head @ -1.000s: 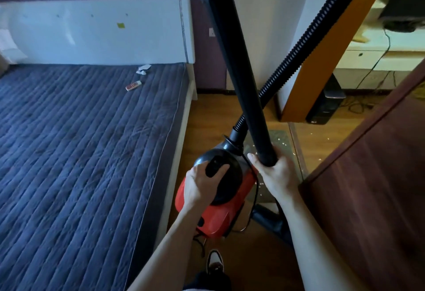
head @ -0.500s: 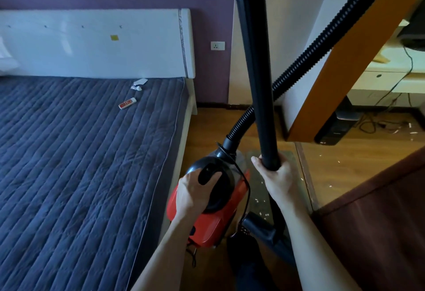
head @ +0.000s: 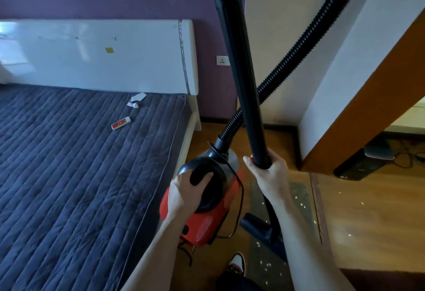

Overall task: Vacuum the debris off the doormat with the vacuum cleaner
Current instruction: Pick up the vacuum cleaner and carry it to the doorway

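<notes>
Left hand (head: pixel 186 189) gripping the vacuum cleaner (head: pixel 202 224) handle, right hand (head: pixel 269 173) gripping the wand (head: pixel 243 83); the nozzle (head: pixel 256 226) has moved over the littered doormat (head: pixel 301 189) (vacuuming can begin).

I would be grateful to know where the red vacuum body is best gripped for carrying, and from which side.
Grip the black handle on top of the vacuum body, coming from above, as the left hand does. Its recess lets fingers curl in, whereas the rounded red shell offers no hold and the hose occupies the front end.

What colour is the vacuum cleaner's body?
The vacuum cleaner's body is red, with a black top under the left hand. The head view shows it best.
</notes>
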